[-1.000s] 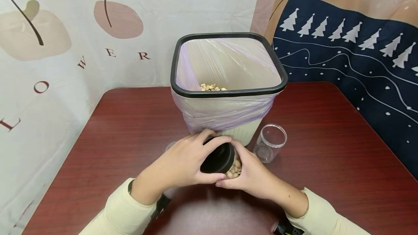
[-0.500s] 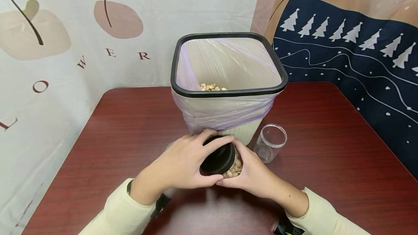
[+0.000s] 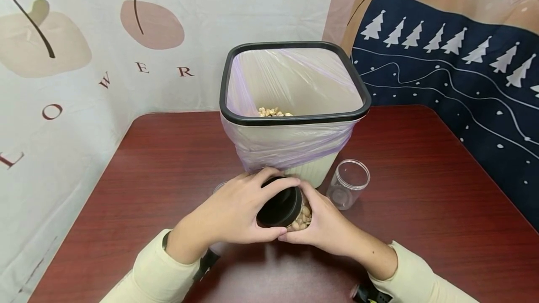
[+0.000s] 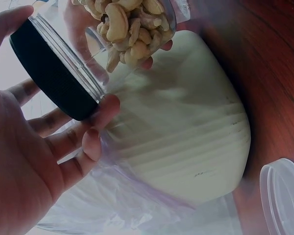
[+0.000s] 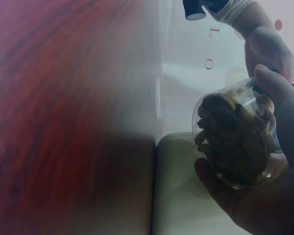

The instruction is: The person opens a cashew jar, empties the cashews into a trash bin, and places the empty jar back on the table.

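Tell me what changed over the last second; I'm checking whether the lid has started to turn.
Hardly anything moved. The left hand still grips the black lid and the right hand still holds the cashew jar; the left fingers shifted only slightly, too little to tell a turn. The lid stays on, and the lined bin and empty jar stayed put.

Jar (image 3: 301, 216) body mostly behind hands.
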Tool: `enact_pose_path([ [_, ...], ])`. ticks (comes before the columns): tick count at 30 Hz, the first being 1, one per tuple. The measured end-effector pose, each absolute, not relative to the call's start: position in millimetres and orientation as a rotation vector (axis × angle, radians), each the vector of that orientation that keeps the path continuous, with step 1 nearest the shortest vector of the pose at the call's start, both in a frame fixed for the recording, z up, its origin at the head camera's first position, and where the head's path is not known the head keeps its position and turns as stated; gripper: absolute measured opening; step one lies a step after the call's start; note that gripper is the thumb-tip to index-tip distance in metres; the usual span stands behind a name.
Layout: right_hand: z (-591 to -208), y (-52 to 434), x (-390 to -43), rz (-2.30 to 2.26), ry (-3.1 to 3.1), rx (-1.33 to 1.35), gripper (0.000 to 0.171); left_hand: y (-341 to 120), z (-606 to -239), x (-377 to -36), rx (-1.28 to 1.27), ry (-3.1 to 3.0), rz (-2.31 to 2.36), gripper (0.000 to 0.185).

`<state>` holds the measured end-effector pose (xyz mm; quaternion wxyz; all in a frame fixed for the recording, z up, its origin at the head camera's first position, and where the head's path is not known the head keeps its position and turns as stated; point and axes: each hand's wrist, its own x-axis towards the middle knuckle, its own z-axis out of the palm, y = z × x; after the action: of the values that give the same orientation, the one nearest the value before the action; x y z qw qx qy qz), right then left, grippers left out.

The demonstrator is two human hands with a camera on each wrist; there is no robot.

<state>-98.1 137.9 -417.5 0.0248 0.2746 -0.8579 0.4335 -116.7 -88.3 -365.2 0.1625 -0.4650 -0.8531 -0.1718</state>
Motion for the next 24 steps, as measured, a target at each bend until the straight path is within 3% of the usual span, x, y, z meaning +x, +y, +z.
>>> enact_pose_path([
  [24, -416.1, 136.6, -99.1, 1.337, -2.617, 0.858, 0.102, -89.9, -364.1, -117.4, -1.205, -2.410, -0.440, 0.080],
])
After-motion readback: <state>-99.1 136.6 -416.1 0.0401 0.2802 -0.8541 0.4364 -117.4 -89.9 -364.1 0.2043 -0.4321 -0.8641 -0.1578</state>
